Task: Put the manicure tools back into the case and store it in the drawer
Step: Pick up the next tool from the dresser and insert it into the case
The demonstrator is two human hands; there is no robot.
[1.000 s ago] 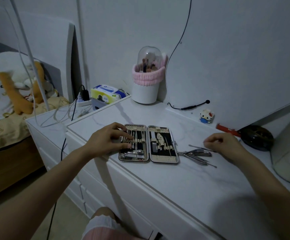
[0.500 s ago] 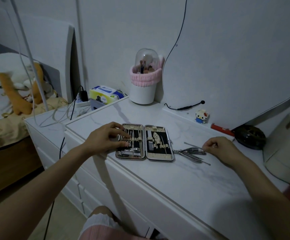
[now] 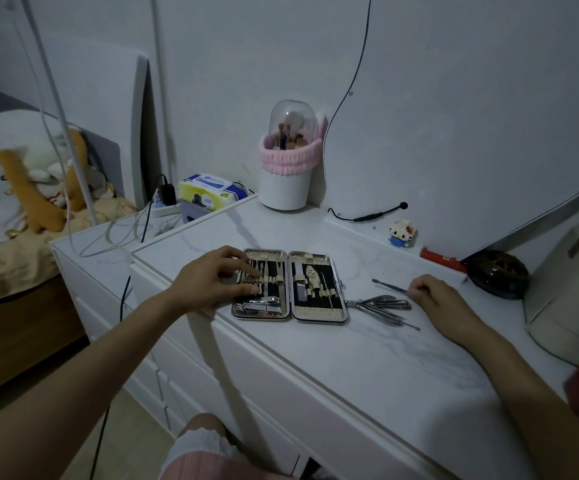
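Left hand [image 3: 211, 282] touches open case [image 3: 289, 285]; no writing legible.

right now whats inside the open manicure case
The manicure case lies open: thin metal tools under straps in both halves and nail clippers at the left half's near end. The left hand covers part of the left row.

My room is dim and bluish, lit softly from above. My left arm [image 3: 114, 341] throws a faint shadow down the drawers. Edges bend, corners blur.
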